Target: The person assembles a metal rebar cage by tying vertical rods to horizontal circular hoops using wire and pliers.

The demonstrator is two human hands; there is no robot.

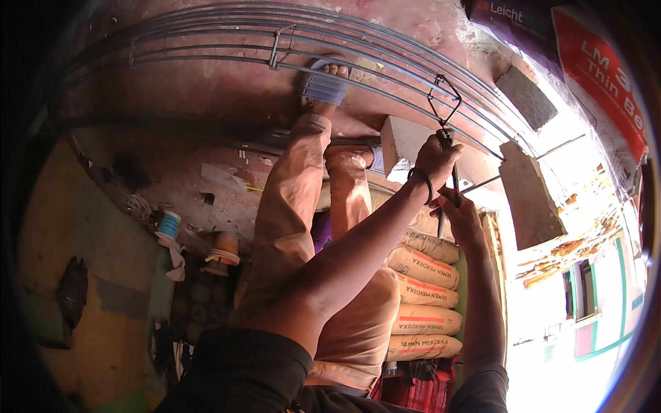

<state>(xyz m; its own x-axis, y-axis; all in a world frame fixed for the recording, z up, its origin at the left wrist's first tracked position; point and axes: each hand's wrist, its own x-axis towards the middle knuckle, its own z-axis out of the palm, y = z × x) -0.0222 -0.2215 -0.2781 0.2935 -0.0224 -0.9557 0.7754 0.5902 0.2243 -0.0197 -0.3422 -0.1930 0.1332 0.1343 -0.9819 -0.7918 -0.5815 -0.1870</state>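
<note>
At the wire stirrup, left grip and right grip are clenched — both around dark pincers.

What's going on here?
A person has both hands on a plier-like tool: the left hand near its head, the right hand lower, at the handles. The head is at the bottom corner of a diamond-shaped wire loop on long steel bars; whether it bites the wire is too small to tell. A tall block stands to the right, and stacked bags lie below the hands in view.
</note>
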